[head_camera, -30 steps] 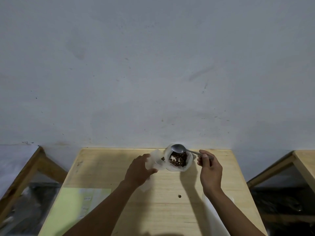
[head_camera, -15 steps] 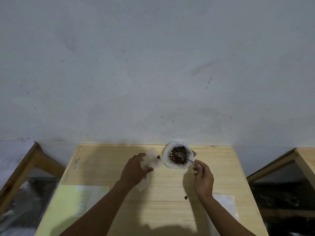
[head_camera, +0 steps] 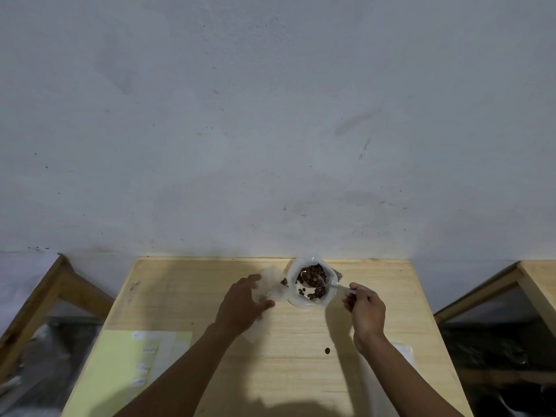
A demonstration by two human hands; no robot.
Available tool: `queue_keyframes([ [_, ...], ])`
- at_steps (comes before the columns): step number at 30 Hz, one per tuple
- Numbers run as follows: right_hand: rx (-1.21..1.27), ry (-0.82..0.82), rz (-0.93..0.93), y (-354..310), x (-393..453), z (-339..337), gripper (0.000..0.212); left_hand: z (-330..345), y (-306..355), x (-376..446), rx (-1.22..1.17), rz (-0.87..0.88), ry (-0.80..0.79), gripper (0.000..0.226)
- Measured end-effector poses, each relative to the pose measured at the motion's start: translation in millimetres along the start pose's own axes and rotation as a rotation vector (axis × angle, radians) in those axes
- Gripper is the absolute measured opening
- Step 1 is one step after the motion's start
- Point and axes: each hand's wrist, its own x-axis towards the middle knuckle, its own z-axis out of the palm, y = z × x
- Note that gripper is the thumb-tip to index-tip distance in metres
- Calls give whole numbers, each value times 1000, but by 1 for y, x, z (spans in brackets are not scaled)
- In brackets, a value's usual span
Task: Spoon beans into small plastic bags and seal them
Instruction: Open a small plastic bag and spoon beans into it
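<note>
A white plastic bag of brown beans stands open near the far edge of the wooden table. My right hand grips a metal spoon, whose bowl is down among the beans. Just left of the big bag, my left hand holds a small clear plastic bag with its mouth towards the beans. A few beans show at that mouth. The lower end of the small bag hangs out below my palm.
One loose bean lies on the table in front of my right wrist. A yellow sheet with small labels covers the near left of the table. More clear bags lie under my right forearm. Wooden frames stand at both sides.
The spoon went from above the big bag's rim down into the beans. My right hand dropped with it. My left hand kept hold of the small bag beside the big one.
</note>
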Motion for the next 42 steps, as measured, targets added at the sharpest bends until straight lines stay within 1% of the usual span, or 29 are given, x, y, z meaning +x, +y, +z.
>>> queue_keyframes([
  [3,41,-13,-55,-11,-4,-2,24,0,2,1,0,37,-14,71],
  [7,69,-76,-143,-28,-14,-1,24,1,9,3,-2,91,-20,71],
  [12,-6,-161,-283,-38,-28,4,25,-4,18,9,-20,130,-8,72],
  [19,-19,-199,-377,-42,-32,7,26,-11,21,14,-33,139,16,72],
  [22,-1,-187,-411,-46,-32,6,26,-13,19,15,-35,152,29,72],
  [27,27,-170,-428,-52,-28,4,27,-14,14,14,-35,153,45,71],
  [31,17,-121,-409,-48,-20,5,27,-15,8,12,-70,149,73,69],
  [37,-134,-81,-360,-21,-8,2,24,-16,-8,6,-135,174,126,66],
  [42,-219,-94,-323,5,-9,0,25,-12,-12,-6,-286,171,153,66],
])
